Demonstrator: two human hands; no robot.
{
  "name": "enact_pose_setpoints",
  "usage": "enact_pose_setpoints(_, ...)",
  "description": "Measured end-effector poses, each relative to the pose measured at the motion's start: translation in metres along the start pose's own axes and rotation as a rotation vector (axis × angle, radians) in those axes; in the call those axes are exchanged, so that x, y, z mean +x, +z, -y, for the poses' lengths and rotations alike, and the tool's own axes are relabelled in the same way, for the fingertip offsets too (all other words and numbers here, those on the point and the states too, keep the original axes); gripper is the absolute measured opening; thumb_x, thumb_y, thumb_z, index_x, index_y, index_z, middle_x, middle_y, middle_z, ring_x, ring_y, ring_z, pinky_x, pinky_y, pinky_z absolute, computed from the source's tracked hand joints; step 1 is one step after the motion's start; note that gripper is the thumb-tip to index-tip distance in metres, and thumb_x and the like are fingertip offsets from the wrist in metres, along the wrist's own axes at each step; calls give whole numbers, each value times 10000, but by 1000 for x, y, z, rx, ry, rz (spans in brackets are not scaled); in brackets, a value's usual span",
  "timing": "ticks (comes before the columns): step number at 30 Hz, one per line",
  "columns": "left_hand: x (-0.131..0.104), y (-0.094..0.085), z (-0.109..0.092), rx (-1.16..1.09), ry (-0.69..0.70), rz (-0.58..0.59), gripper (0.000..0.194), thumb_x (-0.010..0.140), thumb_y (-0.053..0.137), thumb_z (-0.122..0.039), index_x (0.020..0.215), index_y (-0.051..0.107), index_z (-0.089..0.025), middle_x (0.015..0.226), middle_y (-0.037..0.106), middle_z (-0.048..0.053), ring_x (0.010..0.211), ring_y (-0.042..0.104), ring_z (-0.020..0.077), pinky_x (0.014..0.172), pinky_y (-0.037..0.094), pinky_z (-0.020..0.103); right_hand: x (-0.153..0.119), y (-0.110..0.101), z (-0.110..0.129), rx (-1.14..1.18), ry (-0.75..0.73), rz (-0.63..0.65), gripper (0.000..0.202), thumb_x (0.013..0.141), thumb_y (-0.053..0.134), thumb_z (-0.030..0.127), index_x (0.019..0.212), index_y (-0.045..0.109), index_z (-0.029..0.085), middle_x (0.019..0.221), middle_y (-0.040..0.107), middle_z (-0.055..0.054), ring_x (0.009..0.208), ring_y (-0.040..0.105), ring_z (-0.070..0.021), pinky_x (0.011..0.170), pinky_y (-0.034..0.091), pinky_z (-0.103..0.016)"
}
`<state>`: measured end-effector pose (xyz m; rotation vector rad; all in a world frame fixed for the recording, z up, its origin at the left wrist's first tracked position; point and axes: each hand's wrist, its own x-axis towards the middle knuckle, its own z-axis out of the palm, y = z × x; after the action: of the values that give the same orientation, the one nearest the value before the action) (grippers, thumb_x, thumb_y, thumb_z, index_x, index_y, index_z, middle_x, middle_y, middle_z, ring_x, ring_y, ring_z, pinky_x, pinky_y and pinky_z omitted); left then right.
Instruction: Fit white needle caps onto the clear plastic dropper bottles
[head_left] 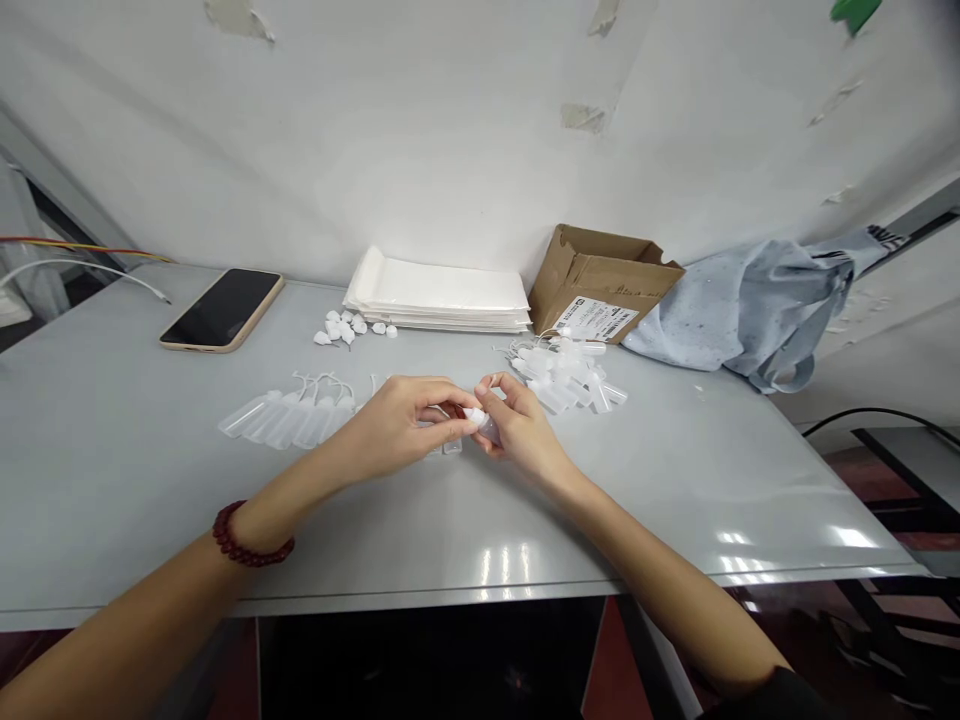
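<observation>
One small plastic tube [489,430] is sitting between two hands over the middle of the table, its body showing smooth and translucent, its white cap [474,415] looking rounded and opaque. Fingers now: the left hand [420,425] is pinching at the cap, thumb and fingertips nearly meeting around it, while the right hand [514,420] is wrapping the body, thumb on the near side, fingers curling narrowly behind. The tube is lying at a slant, its capped end pointing up and left toward the left fingers, its long axis running down and right into the right hand; the far end is hiding in that grip

Moving outward, clear tubes [292,418] with pale string loops are lying in a slanting row beyond the left forearm, and a looser heap of tubes [566,375] is spreading beyond the right hand. Loose white caps [349,327], small and knobbly, are clustering before a flat stack of white envelopes [450,295]. Next to it a creased brown cardboard box [600,285] is leaning, touching soft, wrinkled blue cloth [735,305]. Over left, a phone [223,310] is lying flat on the glossy grey table [360,545], and dark red round beads [251,540] are circling the left wrist
</observation>
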<state>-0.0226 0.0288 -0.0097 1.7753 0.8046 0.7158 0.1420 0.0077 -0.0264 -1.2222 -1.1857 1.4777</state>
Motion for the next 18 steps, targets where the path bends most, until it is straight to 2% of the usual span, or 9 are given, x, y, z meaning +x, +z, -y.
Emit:
enact_pose_setpoints(3, 0, -2, 0, -4, -112, 13, 215, 791, 647, -373, 899, 684, -191, 830, 693, 40, 764, 653, 187, 694, 526, 272, -2, 0, -2, -163, -128, -76, 225, 876, 470, 442, 855, 380, 237, 415, 444, 101, 366, 396, -87, 405, 295, -180)
enact_pose_setpoints(6, 1, -1, 1, 48, -192, 49, 274, 833, 583, -433, 758, 647, -178, 670, 638, 18, 588, 598, 144, 553, 493, 245, -4, -1, -6, -399, -295, -145, 159, 909, 432, 386, 887, 391, 233, 461, 460, 85, 405, 446, -108, 456, 326, -215)
enact_pose_setpoints(9, 2, 0, 3, 63, -213, 81, 368, 874, 510, -448, 642, 562, -168, 606, 584, 8, 499, 545, 118, 473, 450, 228, -5, -2, -9, -553, -375, -169, 102, 923, 406, 331, 902, 390, 232, 499, 488, 66, 407, 452, -117, 479, 313, -239)
enact_pose_setpoints(13, 2, 1, 2, 91, -173, 96, 356, 870, 524, -440, 644, 547, -167, 588, 570, 0, 511, 539, 115, 497, 437, 225, -5, -2, -8, -564, -380, -174, 86, 919, 410, 317, 900, 396, 235, 495, 474, 68, 403, 455, -125, 481, 299, -247)
enact_pose_setpoints(18, -1, -1, 1, 127, -108, 120, 307, 880, 518, -439, 794, 628, -166, 671, 633, 15, 625, 597, 141, 562, 449, 232, -4, -3, -2, -409, -253, -121, 128, 912, 424, 349, 869, 403, 230, 409, 405, 103, 375, 437, -116, 462, 335, -226)
